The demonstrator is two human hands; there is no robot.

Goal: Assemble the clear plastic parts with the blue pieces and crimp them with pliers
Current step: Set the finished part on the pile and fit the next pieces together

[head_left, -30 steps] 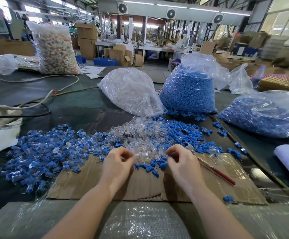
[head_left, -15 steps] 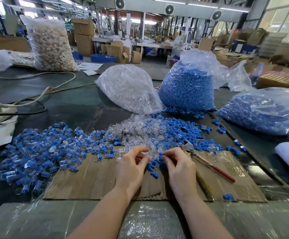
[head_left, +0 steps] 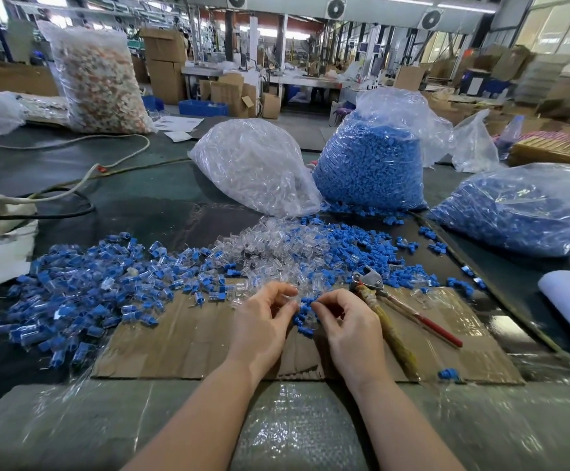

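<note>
- L hand (head_left: 260, 321): fingers curled, pinching a clear part (head_left: 290, 295) at thumb/fingertips.
- R hand (head_left: 348, 322): fingers curled, pinching a blue piece (head_left: 309, 302), just beside L.
- Both over cardboard (head_left: 192, 341) on bench.
- Pliers (head_left: 389, 311) lie untouched, just R of R hand.

Pliers (head_left: 399, 309) lie on the cardboard (head_left: 181, 341), right of both hands; behind, loose parts (head_left: 277, 246), then bags (head_left: 256, 164) on the worktop (head_left: 147, 212)

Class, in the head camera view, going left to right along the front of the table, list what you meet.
Pile of assembled blue-and-clear pieces → left hand → right hand → pliers → lone blue piece.
</note>
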